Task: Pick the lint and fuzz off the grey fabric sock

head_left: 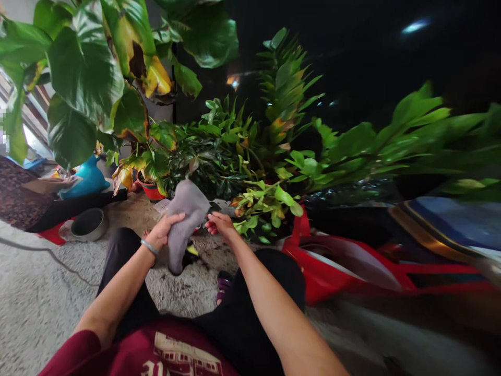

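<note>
A grey, soft fabric piece shaped like a sock point(187, 216) hangs in front of me, its broader part at the top and a dark edge at its lower end. My left hand point(166, 231) grips its left side, thumb laid across the front. Beside its right edge is my right hand point(219, 225), fingers curled in and thumb and forefinger together. Whatever those fingertips hold, if anything, is too small to make out. Behind the fabric's lower end, a small yellow and black thing point(192, 250) shows on the ground.
Leafy plants point(223, 130) and a red pot point(151, 189) stand ahead. At right is a red bag point(317, 271). To the left are a grey bowl point(89, 225), a blue bag point(88, 177), a cable point(50, 253) and another person's patterned clothing point(23, 196).
</note>
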### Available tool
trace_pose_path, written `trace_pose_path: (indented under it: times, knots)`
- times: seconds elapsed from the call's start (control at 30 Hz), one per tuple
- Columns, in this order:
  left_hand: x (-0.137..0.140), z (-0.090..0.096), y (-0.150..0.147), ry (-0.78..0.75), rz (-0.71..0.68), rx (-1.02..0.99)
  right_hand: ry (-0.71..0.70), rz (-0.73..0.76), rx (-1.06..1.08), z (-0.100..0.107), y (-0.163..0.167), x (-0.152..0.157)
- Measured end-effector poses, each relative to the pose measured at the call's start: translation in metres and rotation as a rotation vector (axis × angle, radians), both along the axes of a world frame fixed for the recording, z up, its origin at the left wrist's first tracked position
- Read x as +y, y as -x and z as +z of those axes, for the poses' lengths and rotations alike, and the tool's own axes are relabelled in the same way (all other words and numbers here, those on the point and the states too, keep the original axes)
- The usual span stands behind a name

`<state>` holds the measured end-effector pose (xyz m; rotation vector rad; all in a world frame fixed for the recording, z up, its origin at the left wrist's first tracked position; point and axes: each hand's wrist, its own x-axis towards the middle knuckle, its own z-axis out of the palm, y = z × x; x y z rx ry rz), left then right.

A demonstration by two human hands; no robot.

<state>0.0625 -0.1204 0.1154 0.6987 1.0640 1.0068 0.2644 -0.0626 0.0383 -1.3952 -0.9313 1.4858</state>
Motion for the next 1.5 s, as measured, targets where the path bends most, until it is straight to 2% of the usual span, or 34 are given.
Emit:
trace_pose_path:
  times: [0.07,0.13,0.2,0.33,0.4,0.47,0.53,0.63,0.7,0.77,0.87,1.0,1.07,1.13,1.23,1.33,1.4,1.43,1.5]
  knots:
    - [-0.021,-0.016,0.004,0.052,-0.079,-0.002,0.004,-0.008,-0.002,-0.001,-0.003,0.001]
    - [-0.030,-0.017,0.011,0.058,-0.098,-0.011,0.007,-0.013,-0.004,-0.002,-0.004,0.001]
    - [-0.025,-0.001,0.019,0.005,-0.039,-0.043,0.012,-0.014,-0.003,-0.001,-0.004,0.001]
    - [0.016,0.053,0.021,-0.162,0.119,-0.126,0.012,-0.009,-0.005,0.001,0.000,0.000]
    - [0.039,0.074,0.010,-0.206,0.132,-0.143,0.008,-0.009,-0.008,0.002,0.001,-0.001]
    - [0.057,0.080,-0.008,-0.216,0.086,-0.151,0.006,-0.008,-0.013,0.002,0.002,-0.002]
    - [0.066,0.072,-0.027,-0.188,0.011,-0.132,0.009,-0.006,-0.019,0.002,0.002,-0.002]
    - [0.057,0.043,-0.041,-0.098,-0.084,-0.018,0.024,-0.006,-0.029,0.001,-0.001,-0.001]
    - [0.041,0.025,-0.035,-0.048,-0.135,0.052,0.033,-0.012,-0.035,-0.001,-0.005,-0.002]
    - [0.025,0.016,-0.021,-0.016,-0.214,0.071,0.031,-0.027,-0.040,-0.003,-0.008,-0.003]
    - [0.019,0.029,-0.007,-0.051,-0.305,0.044,0.020,-0.036,-0.042,-0.004,-0.010,-0.006]
    - [0.047,0.069,-0.022,-0.230,-0.188,-0.073,0.009,-0.010,-0.030,0.001,-0.010,-0.009]
    - [0.062,0.078,-0.037,-0.272,-0.131,-0.121,0.004,-0.012,-0.028,0.003,-0.009,-0.009]
    - [0.067,0.070,-0.046,-0.265,-0.120,-0.101,0.010,-0.020,-0.029,0.003,-0.009,-0.007]
    - [0.052,0.033,-0.042,-0.166,-0.166,0.046,0.039,-0.029,-0.033,0.000,-0.008,-0.003]
    - [0.026,0.000,-0.023,-0.061,-0.216,0.124,0.066,-0.042,-0.044,-0.006,-0.005,0.000]
    - [0.015,-0.002,-0.011,-0.053,-0.247,0.100,0.065,-0.047,-0.046,-0.008,-0.004,-0.001]
    - [0.014,0.005,-0.006,-0.076,-0.258,0.078,0.061,-0.044,-0.045,-0.009,-0.003,-0.002]
    - [0.018,0.029,-0.002,-0.157,-0.250,0.025,0.052,-0.031,-0.040,-0.008,-0.003,-0.004]
